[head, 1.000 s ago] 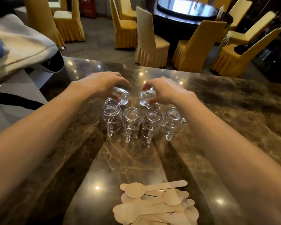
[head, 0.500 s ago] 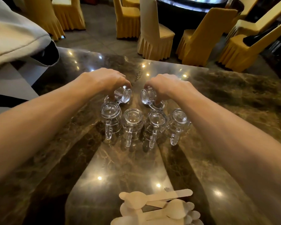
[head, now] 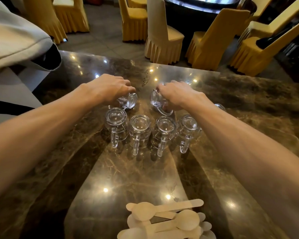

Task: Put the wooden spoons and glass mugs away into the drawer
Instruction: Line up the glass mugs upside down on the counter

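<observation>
Several clear glass mugs [head: 139, 129] stand upside down in a row on the dark marble table [head: 248, 104], handles toward me. Behind the row, my left hand [head: 109, 88] grips a tilted glass mug [head: 129, 100] with its base facing right. Opposite it, my right hand [head: 177, 94] holds another tilted mug [head: 156, 100], its handle hanging down near the tabletop. Part of one more mug [head: 220, 106] peeks out behind my right forearm. A pile of pale wooden spoons [head: 164, 219] lies at the near edge of the table. No drawer is in view.
A beige cloth bundle [head: 14, 37] rests at the table's left end beside a grey surface [head: 5, 90]. Beyond the far edge stand yellow-covered chairs [head: 212, 42] and a cream one [head: 160, 35] around a dark round table [head: 197, 12].
Both hands have tipped their mugs further onto their sides and lowered them toward the table. The view has shifted slightly closer and downward.
</observation>
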A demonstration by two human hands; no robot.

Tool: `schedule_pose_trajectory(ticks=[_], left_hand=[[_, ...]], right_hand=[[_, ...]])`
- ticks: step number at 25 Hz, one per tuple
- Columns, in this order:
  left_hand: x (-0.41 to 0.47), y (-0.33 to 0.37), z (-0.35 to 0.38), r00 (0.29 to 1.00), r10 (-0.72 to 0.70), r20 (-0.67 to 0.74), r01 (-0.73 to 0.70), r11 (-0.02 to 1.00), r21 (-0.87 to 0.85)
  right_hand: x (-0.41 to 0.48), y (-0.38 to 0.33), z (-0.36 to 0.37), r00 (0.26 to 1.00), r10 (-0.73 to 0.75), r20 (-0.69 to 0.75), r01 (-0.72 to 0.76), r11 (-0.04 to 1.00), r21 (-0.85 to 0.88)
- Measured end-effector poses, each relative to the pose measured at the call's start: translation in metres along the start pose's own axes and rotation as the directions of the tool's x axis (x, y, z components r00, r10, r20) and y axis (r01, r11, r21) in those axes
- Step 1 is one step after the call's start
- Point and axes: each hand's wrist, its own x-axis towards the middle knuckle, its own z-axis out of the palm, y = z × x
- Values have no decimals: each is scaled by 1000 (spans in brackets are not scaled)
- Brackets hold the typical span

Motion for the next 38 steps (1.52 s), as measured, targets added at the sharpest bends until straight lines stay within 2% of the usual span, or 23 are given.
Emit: schedule_pose_trajectory(ticks=[4,8,11,13,17,20,23,26,30,34,38], left_hand=[[-8,-8,3,998,-54,-20,52,995,-86],[-23,-22,-3,977,-200,-76,166,933,-320],[-39,-27,-14,937,-307,-169,181,836,-518],[-50,-27,-25,898,-373,-232,135,737,-662],[-81,-17,-47,831,-513,-214,6,392,-920],[-107,-1,-59,797,-575,-186,-111,164,-980],[-131,14,-57,785,-592,-184,-213,21,-977],[-153,26,-44,789,-587,-179,-243,-31,-969],[-170,37,-19,780,-606,-154,-232,-51,-971],[-180,43,6,805,-573,-152,-218,-48,-975],[-181,49,22,843,-522,-129,-198,-79,-977]], right_hand=[[-10,17,-9,994,86,-67,-68,968,242],[-30,26,-27,967,195,-166,-58,797,601],[-47,26,-40,950,212,-231,26,682,731],[-57,24,-47,930,240,-277,73,619,782],[-82,21,-53,895,309,-322,146,478,866],[-106,20,-53,879,324,-349,192,430,882],[-133,18,-48,887,307,-344,237,336,912],[-160,15,-35,886,312,-344,241,325,915],[-187,15,-8,853,402,-334,237,273,932],[-208,13,15,828,462,-318,171,333,927],[-215,8,33,837,476,-271,113,333,936]])
